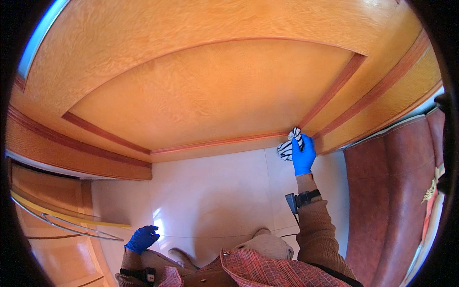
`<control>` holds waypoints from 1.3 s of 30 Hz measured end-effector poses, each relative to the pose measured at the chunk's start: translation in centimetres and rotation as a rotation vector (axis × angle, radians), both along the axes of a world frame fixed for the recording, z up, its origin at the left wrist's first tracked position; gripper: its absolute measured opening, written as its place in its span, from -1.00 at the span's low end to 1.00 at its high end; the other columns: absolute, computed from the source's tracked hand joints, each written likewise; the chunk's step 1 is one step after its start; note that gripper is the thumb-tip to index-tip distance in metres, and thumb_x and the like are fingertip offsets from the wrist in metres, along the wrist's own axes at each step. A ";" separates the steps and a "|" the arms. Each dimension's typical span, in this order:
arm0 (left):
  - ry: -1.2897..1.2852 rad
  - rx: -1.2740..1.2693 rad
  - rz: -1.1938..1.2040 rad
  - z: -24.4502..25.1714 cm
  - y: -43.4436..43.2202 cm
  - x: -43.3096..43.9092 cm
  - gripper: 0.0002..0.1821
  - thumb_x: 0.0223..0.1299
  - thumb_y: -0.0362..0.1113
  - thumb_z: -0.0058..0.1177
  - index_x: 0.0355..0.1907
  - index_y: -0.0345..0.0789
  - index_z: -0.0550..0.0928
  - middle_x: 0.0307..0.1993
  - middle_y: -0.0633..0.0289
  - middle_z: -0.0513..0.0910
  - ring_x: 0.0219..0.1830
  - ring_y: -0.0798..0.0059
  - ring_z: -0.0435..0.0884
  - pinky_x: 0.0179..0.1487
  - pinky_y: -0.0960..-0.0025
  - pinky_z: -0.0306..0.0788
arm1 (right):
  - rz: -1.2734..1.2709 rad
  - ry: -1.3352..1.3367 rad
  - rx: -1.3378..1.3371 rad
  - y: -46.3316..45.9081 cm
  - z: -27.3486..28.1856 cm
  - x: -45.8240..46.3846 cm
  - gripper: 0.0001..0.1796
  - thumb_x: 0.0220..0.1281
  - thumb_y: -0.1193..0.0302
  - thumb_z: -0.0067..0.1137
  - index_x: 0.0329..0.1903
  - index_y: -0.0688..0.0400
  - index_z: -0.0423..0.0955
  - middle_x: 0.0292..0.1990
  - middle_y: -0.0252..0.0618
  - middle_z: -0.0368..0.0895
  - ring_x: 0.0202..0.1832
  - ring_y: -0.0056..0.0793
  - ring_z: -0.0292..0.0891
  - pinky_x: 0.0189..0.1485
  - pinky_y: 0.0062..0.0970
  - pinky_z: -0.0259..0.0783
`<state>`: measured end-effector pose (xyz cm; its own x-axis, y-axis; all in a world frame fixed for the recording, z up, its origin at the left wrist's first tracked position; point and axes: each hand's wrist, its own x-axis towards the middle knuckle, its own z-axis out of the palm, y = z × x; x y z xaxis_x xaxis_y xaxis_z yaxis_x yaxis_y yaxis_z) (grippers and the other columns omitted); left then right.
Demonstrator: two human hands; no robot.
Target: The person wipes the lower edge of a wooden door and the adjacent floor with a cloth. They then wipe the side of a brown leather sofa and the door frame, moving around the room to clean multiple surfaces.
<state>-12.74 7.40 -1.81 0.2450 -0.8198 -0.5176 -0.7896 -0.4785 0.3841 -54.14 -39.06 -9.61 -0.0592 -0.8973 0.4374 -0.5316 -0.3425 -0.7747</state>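
My right hand (pixel 304 152), in a blue glove, grips a bunched black-and-white striped cloth (pixel 285 150). It is at the lower right corner of the recessed panel on a wooden door (pixel 215 93), where the reddish moulding strips (pixel 331 91) meet. Part of the cloth hangs below the bottom moulding. My left hand (pixel 142 238), gloved in blue too, is held low on the left beside my leg, its fingers loosely curled with nothing visible in them.
A brown leather-like padded seat or sofa (pixel 380 193) stands close on the right. To the left are wooden cabinet fronts (pixel 68 254) and a yellow-edged glass shelf or table with a curved metal rail (pixel 82 232). Pale glossy tiles (pixel 211 179) cover the floor.
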 end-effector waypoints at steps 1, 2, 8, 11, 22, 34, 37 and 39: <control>0.000 0.004 0.013 0.2 0.0 -0.1 -0.61 0.06 -0.13 0.20 -0.05 -0.24 0.62 -0.23 0.08 0.68 -0.25 0.24 0.67 -0.14 0.28 0.54 | 0.012 0.021 -0.003 0.0 -0.2 0.2 -0.77 0.17 0.34 0.26 -0.26 0.25 0.52 -0.21 -0.17 0.59 -0.33 -0.43 0.49 -0.22 -0.45 0.43; -0.002 0.003 0.026 0.3 -0.2 -0.2 -0.61 0.06 -0.13 0.20 -0.06 -0.24 0.62 -0.24 0.09 0.68 -0.25 0.24 0.67 -0.14 0.28 0.54 | 0.007 -0.101 0.024 -0.1 -0.6 0.4 -0.76 0.16 0.32 0.27 -0.31 0.26 0.52 -0.25 -0.22 0.58 -0.36 -0.47 0.46 -0.25 -0.46 0.41; -0.006 0.076 0.026 0.8 -0.1 0.1 -0.67 0.13 -0.16 0.16 -0.09 -0.26 0.63 -0.20 0.02 0.66 -0.18 0.13 0.63 -0.12 0.22 0.50 | -0.143 -0.445 0.476 -2.0 -2.8 1.0 -0.72 0.06 0.22 0.35 -0.41 0.19 0.59 -0.48 -0.38 0.57 -0.42 -0.61 0.40 -0.37 -0.52 0.37; 0.029 0.100 0.048 0.3 0.1 0.5 -0.67 0.13 -0.16 0.16 -0.08 -0.25 0.63 -0.16 0.03 0.65 -0.16 0.13 0.62 -0.11 0.22 0.50 | -0.090 -0.781 0.711 -2.9 -2.6 0.9 -0.74 0.08 0.21 0.34 -0.38 0.15 0.62 -0.41 -0.35 0.62 -0.41 -0.59 0.45 -0.37 -0.53 0.39; 0.073 0.001 0.093 1.1 -0.4 0.2 -0.68 0.10 -0.19 0.19 -0.10 -0.28 0.63 -0.23 0.06 0.67 -0.23 0.17 0.65 -0.15 0.25 0.52 | -0.084 -1.097 0.796 -2.8 -1.0 2.2 -0.86 0.10 0.28 0.17 -0.47 0.05 0.57 -0.50 -0.29 0.61 -0.60 -0.42 0.48 -0.56 -0.43 0.42; 0.032 -0.013 0.037 1.7 0.9 0.4 -0.67 0.12 -0.17 0.18 -0.09 -0.27 0.63 -0.19 0.06 0.67 -0.23 0.19 0.65 -0.15 0.26 0.52 | -0.019 -0.976 0.632 -0.6 -2.0 1.7 -0.81 0.19 0.27 0.16 -0.36 0.12 0.59 -0.34 -0.28 0.65 -0.39 -0.48 0.55 -0.36 -0.48 0.47; 0.062 -0.035 0.079 1.5 0.6 0.3 -0.66 0.09 -0.15 0.20 -0.09 -0.26 0.63 -0.23 0.07 0.68 -0.26 0.22 0.66 -0.17 0.28 0.53 | 0.029 -0.994 0.659 -2.2 -1.8 2.0 -0.81 0.20 0.31 0.13 -0.36 0.16 0.59 -0.38 -0.28 0.66 -0.38 -0.48 0.55 -0.34 -0.50 0.48; 0.054 -0.046 0.095 1.2 0.6 0.4 -0.65 0.07 -0.14 0.22 -0.10 -0.26 0.64 -0.27 0.09 0.69 -0.29 0.25 0.68 -0.20 0.31 0.53 | -0.029 -0.996 0.678 -2.8 -1.6 2.6 -0.81 0.20 0.33 0.12 -0.37 0.19 0.58 -0.40 -0.27 0.65 -0.40 -0.48 0.55 -0.32 -0.50 0.48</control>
<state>-12.39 7.97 -0.59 0.2959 -0.8173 -0.4945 -0.7192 -0.5313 0.4478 -51.55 -41.85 -11.22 -0.1268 -0.9196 -0.3719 0.4015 0.2953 -0.8670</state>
